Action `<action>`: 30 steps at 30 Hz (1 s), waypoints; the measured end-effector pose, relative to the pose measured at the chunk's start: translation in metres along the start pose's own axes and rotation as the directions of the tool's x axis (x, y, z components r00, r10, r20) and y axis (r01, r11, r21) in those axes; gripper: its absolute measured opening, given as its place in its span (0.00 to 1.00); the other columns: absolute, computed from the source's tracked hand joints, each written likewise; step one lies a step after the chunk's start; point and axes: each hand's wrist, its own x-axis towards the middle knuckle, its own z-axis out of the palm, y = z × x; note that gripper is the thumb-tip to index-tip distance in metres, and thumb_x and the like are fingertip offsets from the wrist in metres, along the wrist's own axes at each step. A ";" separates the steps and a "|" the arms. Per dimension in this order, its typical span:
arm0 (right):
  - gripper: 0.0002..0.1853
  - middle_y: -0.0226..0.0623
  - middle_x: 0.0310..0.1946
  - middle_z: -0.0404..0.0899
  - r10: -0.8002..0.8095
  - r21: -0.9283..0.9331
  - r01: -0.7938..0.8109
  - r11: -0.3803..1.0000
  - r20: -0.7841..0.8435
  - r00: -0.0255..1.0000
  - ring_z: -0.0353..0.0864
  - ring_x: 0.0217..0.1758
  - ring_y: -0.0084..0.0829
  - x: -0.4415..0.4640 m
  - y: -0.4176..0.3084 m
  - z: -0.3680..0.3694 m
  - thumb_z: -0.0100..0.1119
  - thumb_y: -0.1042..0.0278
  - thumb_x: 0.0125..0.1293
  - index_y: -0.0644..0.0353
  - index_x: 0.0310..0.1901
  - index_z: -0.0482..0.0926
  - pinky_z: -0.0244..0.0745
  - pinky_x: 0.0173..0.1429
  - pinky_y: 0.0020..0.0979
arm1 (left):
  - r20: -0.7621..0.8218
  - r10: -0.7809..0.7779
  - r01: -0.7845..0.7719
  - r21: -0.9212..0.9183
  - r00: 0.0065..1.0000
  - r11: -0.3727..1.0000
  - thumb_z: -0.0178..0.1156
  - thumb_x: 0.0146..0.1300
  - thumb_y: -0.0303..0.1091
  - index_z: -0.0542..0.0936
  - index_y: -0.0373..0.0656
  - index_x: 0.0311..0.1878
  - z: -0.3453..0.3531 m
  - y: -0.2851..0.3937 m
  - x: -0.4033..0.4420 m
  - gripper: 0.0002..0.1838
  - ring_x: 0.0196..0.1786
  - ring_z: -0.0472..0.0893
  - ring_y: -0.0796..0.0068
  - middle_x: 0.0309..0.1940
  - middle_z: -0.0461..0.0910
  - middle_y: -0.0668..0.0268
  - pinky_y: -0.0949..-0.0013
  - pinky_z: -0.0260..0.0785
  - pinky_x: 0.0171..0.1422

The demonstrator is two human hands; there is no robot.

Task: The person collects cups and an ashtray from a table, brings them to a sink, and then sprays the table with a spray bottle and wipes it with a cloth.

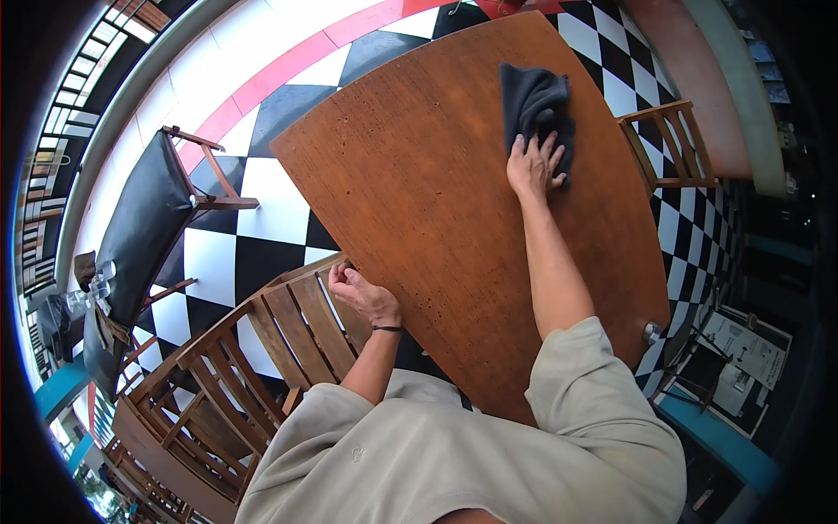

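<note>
My right hand [534, 168] lies with its fingers spread on a dark grey cloth [531, 94]. The cloth is rumpled and rests on the brown wooden table [436, 175], toward its far right side. My left hand [365, 297] is loosely closed, fingers curled, beside the table's left edge and above a slatted wooden chair [284, 319]. Nothing shows between its fingers. A dark band circles the left wrist.
A black padded bench [144, 218] stands at the left, with small items at its near end. Another wooden chair [668, 144] is against the table's right side. A small shiny metal object [651, 332] sits by the right edge. Checkered floor [271, 205] surrounds the table.
</note>
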 end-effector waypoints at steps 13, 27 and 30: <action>0.22 0.46 0.68 0.73 -0.692 0.335 0.679 0.654 -0.098 0.715 0.69 0.74 0.42 -0.393 0.105 0.019 0.51 0.54 0.74 0.60 0.58 0.81 0.59 0.74 0.51 | 0.221 0.420 -0.365 -0.248 0.880 0.897 0.52 0.75 0.40 0.68 0.35 0.68 -0.162 -0.025 -0.032 0.25 0.55 0.76 0.64 0.52 0.78 0.57 0.61 0.66 0.63; 0.27 0.50 0.64 0.76 0.080 0.331 -0.144 0.933 0.199 0.977 0.74 0.67 0.50 -0.623 0.465 -0.065 0.49 0.50 0.75 0.65 0.61 0.78 0.70 0.69 0.46 | 0.955 0.294 -0.449 -0.245 0.042 0.860 0.58 0.74 0.43 0.80 0.36 0.52 -0.216 -0.008 -0.242 0.18 0.41 0.79 0.79 0.36 0.83 0.65 0.73 0.71 0.49; 0.27 0.57 0.51 0.82 0.521 0.094 -0.667 0.739 0.547 0.655 0.81 0.55 0.56 -0.646 0.509 -0.136 0.47 0.47 0.75 0.65 0.53 0.82 0.75 0.60 0.49 | 0.920 0.327 -0.553 -0.391 -0.215 0.736 0.59 0.72 0.41 0.81 0.36 0.51 -0.202 0.004 -0.288 0.16 0.37 0.81 0.73 0.35 0.85 0.61 0.68 0.73 0.47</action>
